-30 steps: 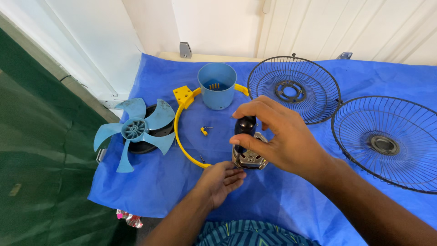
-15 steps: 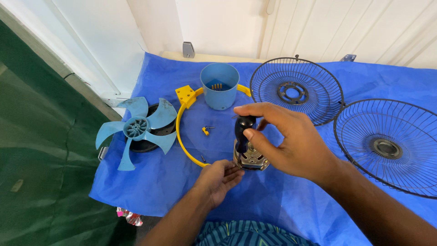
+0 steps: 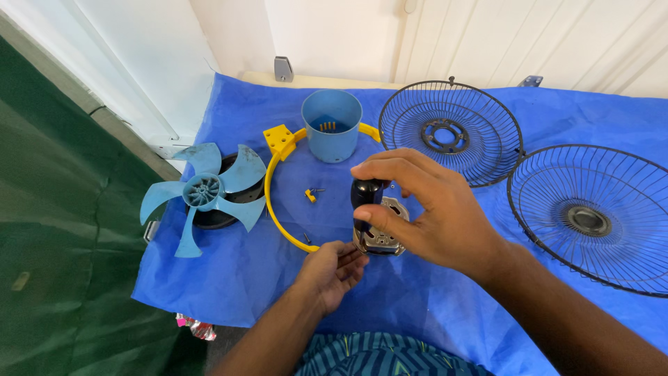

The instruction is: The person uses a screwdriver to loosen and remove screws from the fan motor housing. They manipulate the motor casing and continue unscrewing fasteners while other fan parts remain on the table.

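A metal fan motor (image 3: 379, 233) with a dark cap is gripped by the right hand (image 3: 431, 212), while the left hand (image 3: 332, 268) is held loosely curled, palm up, beside a yellow ring (image 3: 278, 209) on blue cloth (image 3: 236, 271).

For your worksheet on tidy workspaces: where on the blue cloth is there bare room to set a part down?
Bare blue cloth lies below the light-blue plastic fan blade, and inside the yellow plastic ring near the small yellow screw piece. Crowded: around both black wire fan guards.

Fan blade (image 3: 209, 195) left of ring (image 3: 278, 202), grilles (image 3: 452, 132) right.
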